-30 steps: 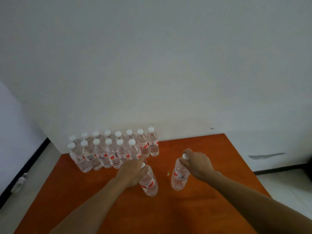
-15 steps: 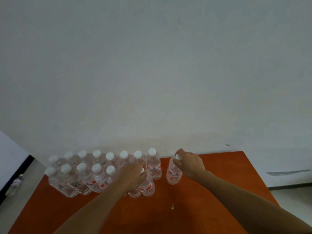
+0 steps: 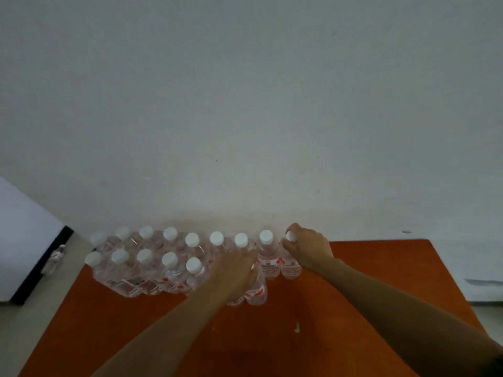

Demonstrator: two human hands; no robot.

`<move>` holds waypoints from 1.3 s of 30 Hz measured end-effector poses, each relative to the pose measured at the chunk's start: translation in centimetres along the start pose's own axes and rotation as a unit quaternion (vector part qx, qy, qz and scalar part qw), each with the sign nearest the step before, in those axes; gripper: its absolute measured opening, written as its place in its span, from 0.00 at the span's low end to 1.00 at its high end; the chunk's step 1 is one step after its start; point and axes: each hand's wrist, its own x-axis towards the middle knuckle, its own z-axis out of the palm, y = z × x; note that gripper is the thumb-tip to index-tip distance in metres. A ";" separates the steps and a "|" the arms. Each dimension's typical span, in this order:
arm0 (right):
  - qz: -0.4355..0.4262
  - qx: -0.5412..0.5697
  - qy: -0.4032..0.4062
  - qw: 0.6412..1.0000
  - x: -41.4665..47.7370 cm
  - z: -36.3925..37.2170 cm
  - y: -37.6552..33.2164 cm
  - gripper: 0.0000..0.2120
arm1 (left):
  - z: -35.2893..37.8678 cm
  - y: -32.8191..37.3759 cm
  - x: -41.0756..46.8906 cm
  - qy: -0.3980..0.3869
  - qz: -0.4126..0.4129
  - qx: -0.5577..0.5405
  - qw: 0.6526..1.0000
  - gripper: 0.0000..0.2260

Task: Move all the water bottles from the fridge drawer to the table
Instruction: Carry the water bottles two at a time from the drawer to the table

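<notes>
My right hand (image 3: 309, 250) is curled around the neck of a water bottle (image 3: 291, 265), with the thumb and fingers pinching just below its white cap (image 3: 290, 236). This bottle is upright at the right end of the back row and presses against its neighbour (image 3: 268, 263). Its base is at the far edge of the orange table (image 3: 353, 308), close to the pale wall (image 3: 245, 118).

My left hand (image 3: 234, 270) closes over the top of a second bottle (image 3: 257, 291), which is at the right end of the front row. The palm hides the cap, so only the clear lower body and its red label show beneath my fingers. I cannot tell whether this bottle's base is resting on the table.

The other bottles (image 3: 152, 270) stand to the left in two tight rows with their white caps up. They fill the far left corner of the table. The fridge drawer is out of sight.

A small pale speck (image 3: 297, 327) lies on the table between my forearms. Off the table at the far left, one more bottle (image 3: 55, 258) stands on the floor (image 3: 40, 308) by the dark skirting.
</notes>
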 end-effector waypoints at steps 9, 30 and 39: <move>0.047 0.025 -0.039 0.998 -1.9 -0.2 0.6 0.22 | 0.2 -0.4 -0.9 0.008 -0.006 -0.087 0.996 0.15; 0.396 0.039 0.078 0.914 -38.8 -5.6 3.6 0.16 | -1.5 18.8 -10.3 -0.022 0.368 -0.050 0.928 0.12; 0.573 0.056 0.170 0.800 -65.6 -7.1 7.6 0.17 | -1.6 40.7 -22.6 -0.063 0.541 -0.059 0.837 0.12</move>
